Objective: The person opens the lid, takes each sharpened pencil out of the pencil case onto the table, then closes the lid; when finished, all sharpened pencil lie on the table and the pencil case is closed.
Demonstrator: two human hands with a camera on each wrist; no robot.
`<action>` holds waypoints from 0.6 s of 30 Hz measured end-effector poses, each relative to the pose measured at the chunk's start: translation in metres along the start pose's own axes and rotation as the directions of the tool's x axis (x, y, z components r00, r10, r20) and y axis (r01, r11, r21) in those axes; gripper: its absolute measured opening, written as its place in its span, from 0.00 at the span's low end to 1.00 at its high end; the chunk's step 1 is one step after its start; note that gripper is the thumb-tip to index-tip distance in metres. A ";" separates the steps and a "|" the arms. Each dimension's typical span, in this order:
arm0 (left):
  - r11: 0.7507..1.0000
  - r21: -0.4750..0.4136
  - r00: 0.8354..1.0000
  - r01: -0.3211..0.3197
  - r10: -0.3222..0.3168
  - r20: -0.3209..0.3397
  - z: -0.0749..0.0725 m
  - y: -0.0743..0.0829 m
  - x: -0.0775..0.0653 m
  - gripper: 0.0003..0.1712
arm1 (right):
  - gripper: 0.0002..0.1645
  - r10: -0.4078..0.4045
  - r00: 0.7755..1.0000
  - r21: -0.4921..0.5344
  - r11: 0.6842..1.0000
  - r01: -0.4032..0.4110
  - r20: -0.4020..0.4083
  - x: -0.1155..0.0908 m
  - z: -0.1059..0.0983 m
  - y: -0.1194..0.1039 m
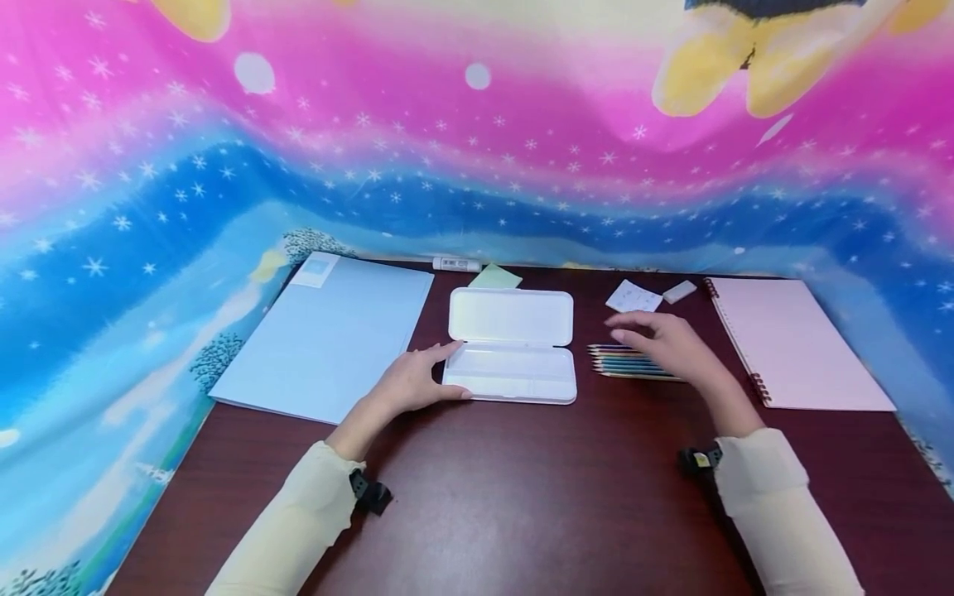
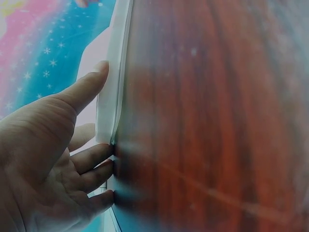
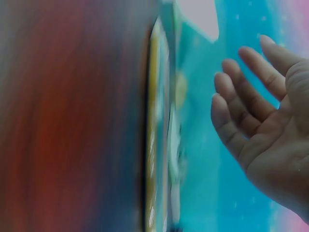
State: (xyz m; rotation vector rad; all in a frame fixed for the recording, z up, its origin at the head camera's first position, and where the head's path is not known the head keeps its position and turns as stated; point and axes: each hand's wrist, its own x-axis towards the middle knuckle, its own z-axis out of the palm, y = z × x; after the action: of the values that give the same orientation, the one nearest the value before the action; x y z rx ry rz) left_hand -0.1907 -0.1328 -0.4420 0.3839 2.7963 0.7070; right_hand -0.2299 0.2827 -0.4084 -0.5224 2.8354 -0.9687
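Observation:
A white pencil case (image 1: 510, 389) lies unfolded on the table, its lid (image 1: 511, 316) tipped back. My left hand (image 1: 408, 379) holds the case by its left end, thumb along the front edge and index finger near the hinge. In the left wrist view the thumb (image 2: 87, 89) lies on the case's side (image 2: 115, 87). Right of the case, a row of colored pencils (image 1: 626, 365) lies side by side, tips to the left. Over them hovers my right hand (image 1: 666, 341), fingers relaxed and apart from the pencils (image 3: 153, 145) in the right wrist view.
A pale blue folder (image 1: 339, 331) lies to the left, and a pink spiral notebook (image 1: 797, 343) to the right. Along the back are a white glue stick (image 1: 456, 264), green paper (image 1: 495, 277), a patterned white paper (image 1: 633, 296) and an eraser (image 1: 679, 291). A printed cloth (image 1: 447, 182) hangs behind.

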 end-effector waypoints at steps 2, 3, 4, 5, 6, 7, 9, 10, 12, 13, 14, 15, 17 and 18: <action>1.000 0.003 1.000 0.005 -0.005 -0.001 0.000 -0.001 0.000 0.53 | 0.28 -0.003 0.999 0.023 1.000 0.002 0.042 0.014 0.007 -0.014; 1.000 0.005 1.000 0.007 -0.007 -0.001 0.000 -0.001 0.000 0.53 | 0.29 -0.006 0.998 0.032 0.999 0.004 0.059 0.020 0.010 -0.020; 1.000 0.006 1.000 0.005 -0.005 -0.003 -0.001 -0.001 0.000 0.53 | 0.31 -0.010 0.997 0.038 0.999 0.007 0.077 0.026 0.014 -0.027; 1.000 0.004 1.000 0.002 -0.002 -0.004 -0.001 -0.001 -0.001 0.53 | 0.33 -0.016 0.995 0.042 0.999 0.012 0.102 0.032 0.017 -0.032; 1.000 0.002 1.000 0.003 -0.003 -0.002 -0.001 0.000 -0.001 0.53 | 0.36 -0.019 0.992 0.045 0.999 0.013 0.125 0.037 0.021 -0.036; 1.000 -0.002 1.000 0.000 0.000 -0.002 -0.001 0.000 -0.001 0.53 | 0.38 -0.018 0.989 0.045 0.999 0.011 0.144 0.042 0.024 -0.040; 1.000 -0.004 1.000 -0.006 0.006 0.000 -0.001 0.001 -0.001 0.53 | 0.42 -0.007 0.987 0.020 1.000 0.003 0.162 0.051 0.030 -0.045; 1.000 -0.007 1.000 -0.007 0.007 0.000 -0.001 0.001 -0.001 0.53 | 0.44 0.001 0.986 0.010 1.000 -0.003 0.168 0.054 0.032 -0.047; 1.000 -0.007 1.000 0.003 -0.003 0.000 -0.001 0.000 -0.001 0.53 | 0.46 0.017 0.986 0.009 1.000 -0.018 0.164 0.060 0.036 -0.050; 1.000 -0.008 1.000 0.003 -0.003 -0.005 -0.001 0.000 -0.001 0.53 | 0.46 0.024 0.988 0.018 0.999 -0.027 0.155 0.062 0.037 -0.050; 1.000 -0.007 1.000 0.004 -0.004 -0.012 0.000 0.000 -0.001 0.54 | 0.46 0.031 0.990 0.027 0.999 -0.035 0.139 0.064 0.037 -0.051; 1.000 -0.013 1.000 0.005 -0.006 -0.020 0.000 -0.001 -0.001 0.56 | 0.45 0.032 0.992 0.040 0.998 -0.038 0.121 0.065 0.038 -0.052; 0.999 -0.043 0.999 0.008 -0.010 -0.039 0.002 -0.001 -0.001 0.64 | 0.44 0.026 0.997 0.057 0.998 -0.030 0.076 0.066 0.038 -0.053; 0.998 -0.061 0.999 0.009 -0.012 -0.048 0.003 -0.001 0.000 0.69 | 0.43 0.021 0.998 0.058 0.998 -0.024 0.053 0.066 0.038 -0.054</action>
State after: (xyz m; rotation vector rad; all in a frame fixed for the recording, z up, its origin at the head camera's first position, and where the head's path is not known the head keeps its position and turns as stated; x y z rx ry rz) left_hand -0.1898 -0.1325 -0.4446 0.3448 2.8116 0.8072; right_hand -0.2686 0.1973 -0.4045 -0.5009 2.7513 -1.0158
